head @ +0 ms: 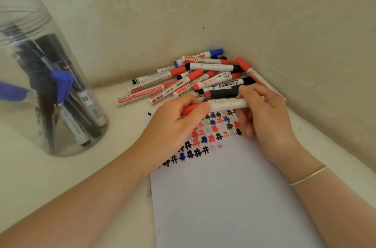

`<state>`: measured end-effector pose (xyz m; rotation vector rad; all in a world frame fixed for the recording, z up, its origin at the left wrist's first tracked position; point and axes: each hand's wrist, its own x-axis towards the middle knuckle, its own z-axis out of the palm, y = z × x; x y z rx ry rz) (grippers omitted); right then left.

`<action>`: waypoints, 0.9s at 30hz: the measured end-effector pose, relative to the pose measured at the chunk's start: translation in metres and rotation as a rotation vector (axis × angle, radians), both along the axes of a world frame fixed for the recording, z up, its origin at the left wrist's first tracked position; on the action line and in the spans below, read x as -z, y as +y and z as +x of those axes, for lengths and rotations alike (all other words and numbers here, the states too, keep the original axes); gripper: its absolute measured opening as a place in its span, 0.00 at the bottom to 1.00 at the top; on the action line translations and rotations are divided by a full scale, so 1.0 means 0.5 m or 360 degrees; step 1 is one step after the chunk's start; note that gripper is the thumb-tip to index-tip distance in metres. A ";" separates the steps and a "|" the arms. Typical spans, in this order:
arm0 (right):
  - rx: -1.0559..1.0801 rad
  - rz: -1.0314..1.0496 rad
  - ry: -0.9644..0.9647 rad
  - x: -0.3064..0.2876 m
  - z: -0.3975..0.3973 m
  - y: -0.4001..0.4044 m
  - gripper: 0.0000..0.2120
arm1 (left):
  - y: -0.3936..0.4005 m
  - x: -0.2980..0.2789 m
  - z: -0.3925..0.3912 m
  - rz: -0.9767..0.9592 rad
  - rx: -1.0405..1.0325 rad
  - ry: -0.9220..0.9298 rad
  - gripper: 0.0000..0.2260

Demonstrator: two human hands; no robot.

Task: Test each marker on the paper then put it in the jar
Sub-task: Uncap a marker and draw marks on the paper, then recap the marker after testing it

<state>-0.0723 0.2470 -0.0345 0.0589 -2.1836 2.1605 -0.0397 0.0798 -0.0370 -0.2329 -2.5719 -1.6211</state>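
Both hands hold one red marker (pixel 225 103) level above the top of the white paper (pixel 227 197). My left hand (pixel 175 119) is closed around its red cap end. My right hand (pixel 262 109) grips the white barrel at the other end. The paper carries rows of black, red and blue hash marks (pixel 205 138) under the hands. A pile of red, black and blue markers (pixel 195 79) lies in the corner just beyond the hands. A clear plastic jar (pixel 44 77) stands at the left with several markers inside.
Two beige walls meet in a corner (pixel 223 44) right behind the marker pile. The cream tabletop (pixel 71 176) stretches between the jar and the paper. A thin bracelet (pixel 309 175) circles the right wrist.
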 end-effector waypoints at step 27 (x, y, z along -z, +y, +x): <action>-0.0094 -0.0696 -0.0390 -0.114 -0.021 -0.135 0.08 | -0.054 -0.145 0.007 0.0002 -0.0599 0.0558 0.11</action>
